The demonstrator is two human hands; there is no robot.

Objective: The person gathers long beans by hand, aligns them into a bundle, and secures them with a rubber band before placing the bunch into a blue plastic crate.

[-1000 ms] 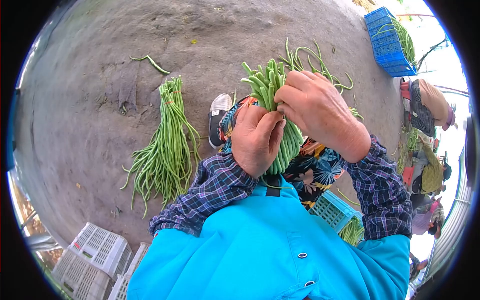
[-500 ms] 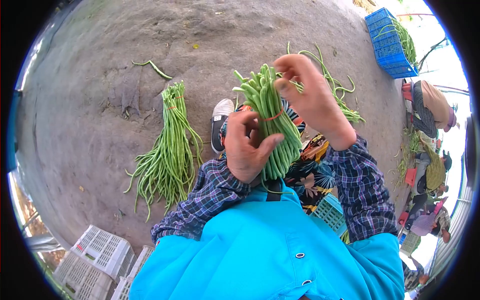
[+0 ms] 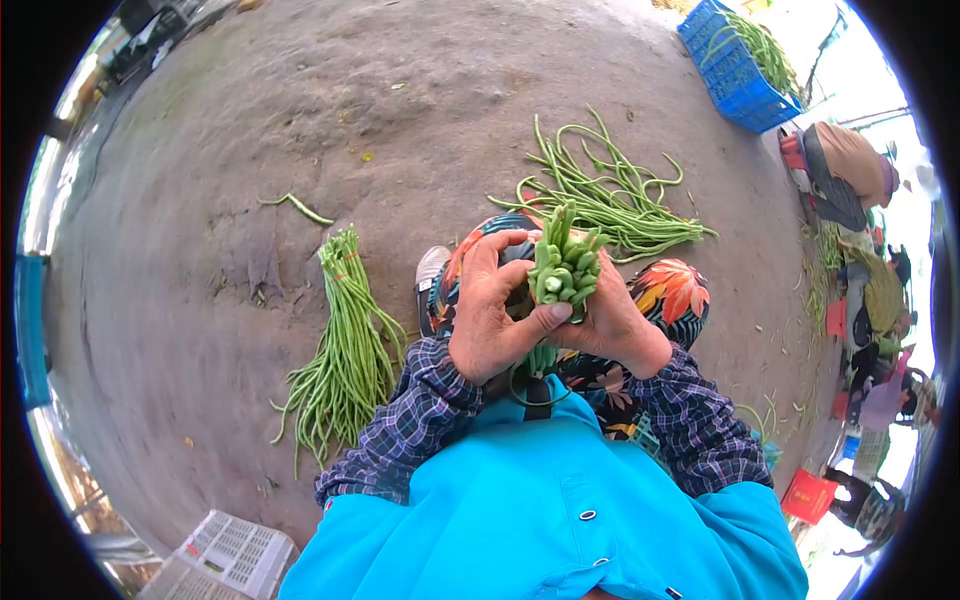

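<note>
Person seated over bare ground, both hands raised in front of the chest. Left hand (image 3: 490, 325) wrapped around a bunch of long beans (image 3: 562, 272), grip closed, thumb across the stems. Right hand (image 3: 612, 325) cups the same bunch from the other side, grip closed on it. Cut ends point toward the camera. On the ground to the left lies a tied bundle (image 3: 343, 345); loose beans (image 3: 600, 200) lie beyond the knees. Blue crate (image 3: 728, 70) far right; a white crate (image 3: 228, 550) at lower left.

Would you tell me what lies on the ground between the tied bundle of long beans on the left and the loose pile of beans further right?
In the head view, a white shoe lies between the tied bundle and the loose pile.
</note>
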